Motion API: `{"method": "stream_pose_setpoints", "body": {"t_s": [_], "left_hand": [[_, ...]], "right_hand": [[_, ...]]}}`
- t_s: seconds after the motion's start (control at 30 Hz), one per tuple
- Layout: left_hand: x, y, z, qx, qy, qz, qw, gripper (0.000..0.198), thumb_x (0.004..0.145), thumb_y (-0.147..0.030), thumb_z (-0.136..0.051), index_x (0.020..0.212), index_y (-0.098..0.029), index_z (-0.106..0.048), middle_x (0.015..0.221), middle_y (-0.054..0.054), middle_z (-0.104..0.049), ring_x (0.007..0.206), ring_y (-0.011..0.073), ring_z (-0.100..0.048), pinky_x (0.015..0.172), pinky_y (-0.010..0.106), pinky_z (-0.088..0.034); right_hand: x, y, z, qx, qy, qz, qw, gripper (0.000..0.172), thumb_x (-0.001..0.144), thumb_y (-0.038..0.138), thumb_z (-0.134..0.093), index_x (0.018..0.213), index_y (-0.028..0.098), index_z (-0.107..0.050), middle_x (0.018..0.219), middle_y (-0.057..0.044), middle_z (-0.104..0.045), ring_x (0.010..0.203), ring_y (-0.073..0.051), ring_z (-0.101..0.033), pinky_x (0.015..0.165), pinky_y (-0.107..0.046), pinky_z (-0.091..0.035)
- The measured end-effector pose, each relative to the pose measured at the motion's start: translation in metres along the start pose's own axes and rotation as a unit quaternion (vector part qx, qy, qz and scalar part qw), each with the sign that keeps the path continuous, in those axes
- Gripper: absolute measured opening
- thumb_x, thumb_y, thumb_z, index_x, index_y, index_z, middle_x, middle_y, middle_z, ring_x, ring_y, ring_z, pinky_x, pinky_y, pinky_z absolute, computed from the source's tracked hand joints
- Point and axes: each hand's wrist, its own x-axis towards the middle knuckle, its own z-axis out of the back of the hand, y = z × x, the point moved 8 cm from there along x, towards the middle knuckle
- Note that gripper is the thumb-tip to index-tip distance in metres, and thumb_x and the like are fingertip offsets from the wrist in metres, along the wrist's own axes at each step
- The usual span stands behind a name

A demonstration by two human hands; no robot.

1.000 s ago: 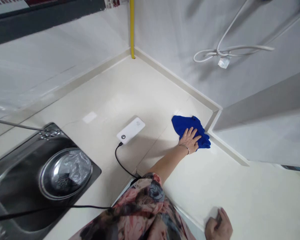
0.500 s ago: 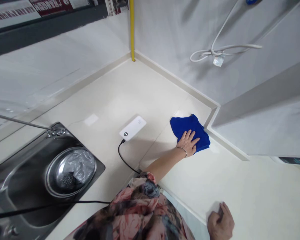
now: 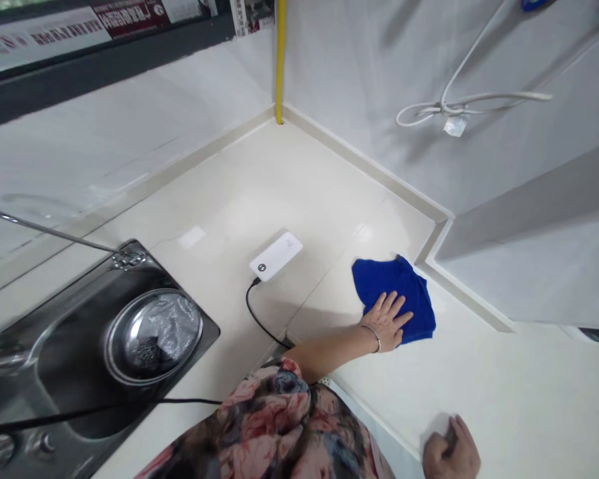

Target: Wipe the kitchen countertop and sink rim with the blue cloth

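Note:
A blue cloth (image 3: 404, 286) lies spread on the pale countertop, a little short of the raised edging at the wall corner. My left hand (image 3: 387, 322) rests flat on its near part, palm down with fingers spread, and has a thin bangle at the wrist. The palm hides some of the cloth. At the lower right my right hand (image 3: 452, 452) leans on the counter by its front edge, thumb and fingers bent and apart, with nothing seen in it. The bottom of the frame cuts off part of that hand.
A white power bank (image 3: 277, 256) with a black cable lies on the counter (image 3: 319, 186). At left, a metal bowl (image 3: 152, 336) holding a dark scrubber and water sits in a steel sink (image 3: 74, 362) with a faucet. A yellow pipe (image 3: 280, 66) and looped white cable (image 3: 432, 110) are at the walls.
My left hand and the cloth have slid slightly nearer to me, away from the wall corner. My right hand stays at the counter's edge. The whole view has shifted a little.

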Motion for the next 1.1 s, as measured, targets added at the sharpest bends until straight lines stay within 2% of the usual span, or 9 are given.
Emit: {"method": "stream_pose_setpoints", "body": {"t_s": [0.13, 0.27, 0.37, 0.6, 0.83, 1.1], "left_hand": [[-0.008, -0.007, 0.0, 0.003, 0.0, -0.021, 1.0, 0.061, 0.104, -0.042, -0.041, 0.163, -0.026, -0.038, 0.174, 0.012, -0.016, 0.162, 0.0353, -0.003, 0.129, 0.051, 0.005], [-0.005, -0.008, 0.0, -0.009, -0.001, -0.02, 1.0, 0.062, 0.103, -0.042, -0.042, 0.163, -0.027, -0.037, 0.174, 0.013, -0.014, 0.162, 0.0359, -0.001, 0.128, 0.051, 0.009], [0.005, -0.011, -0.001, -0.012, -0.002, -0.024, 1.0, 0.062, 0.103, -0.043, -0.043, 0.163, -0.028, -0.038, 0.174, 0.012, -0.014, 0.162, 0.0359, -0.001, 0.128, 0.051, 0.01], [0.038, -0.02, -0.009, -0.016, 0.014, -0.036, 0.999, 0.062, 0.103, -0.042, -0.041, 0.163, -0.027, -0.038, 0.174, 0.012, -0.014, 0.162, 0.0363, -0.001, 0.128, 0.051, 0.009], [0.065, -0.024, -0.02, -0.012, 0.0, -0.047, 0.999, 0.063, 0.102, -0.044, -0.044, 0.162, -0.027, -0.039, 0.174, 0.011, -0.017, 0.162, 0.0357, -0.004, 0.128, 0.051, 0.008], [0.075, -0.024, -0.019, -0.03, 0.014, -0.047, 0.998, 0.062, 0.103, -0.044, -0.042, 0.163, -0.028, -0.038, 0.174, 0.009, -0.015, 0.162, 0.0336, -0.002, 0.13, 0.05, 0.005]], "right_hand": [[0.002, 0.001, 0.001, -0.018, 0.005, -0.013, 1.0, 0.055, 0.089, 0.041, -0.051, 0.134, 0.014, -0.066, 0.121, -0.022, -0.069, 0.112, -0.037, -0.064, 0.099, -0.057, -0.052], [0.001, 0.002, 0.002, -0.017, 0.004, -0.022, 1.0, 0.054, 0.089, 0.041, -0.052, 0.132, 0.012, -0.067, 0.121, -0.022, -0.07, 0.111, -0.036, -0.065, 0.098, -0.056, -0.053], [0.001, 0.001, 0.002, -0.004, 0.004, -0.022, 1.0, 0.054, 0.089, 0.04, -0.054, 0.131, 0.009, -0.067, 0.122, -0.022, -0.069, 0.113, -0.036, -0.065, 0.1, -0.056, -0.053], [0.003, 0.01, 0.003, -0.032, 0.014, -0.043, 0.998, 0.05, 0.089, 0.034, -0.05, 0.131, 0.011, -0.067, 0.126, -0.022, -0.069, 0.115, -0.036, -0.065, 0.101, -0.055, -0.052], [0.002, 0.008, 0.001, -0.023, 0.016, -0.032, 0.999, 0.053, 0.092, 0.043, -0.049, 0.132, 0.011, -0.065, 0.125, -0.022, -0.068, 0.117, -0.037, -0.064, 0.102, -0.057, -0.05], [-0.002, -0.005, -0.004, -0.009, 0.04, -0.014, 0.999, 0.053, 0.096, 0.044, -0.048, 0.132, 0.008, -0.061, 0.129, -0.024, -0.064, 0.122, -0.037, -0.06, 0.106, -0.059, -0.048]]}}
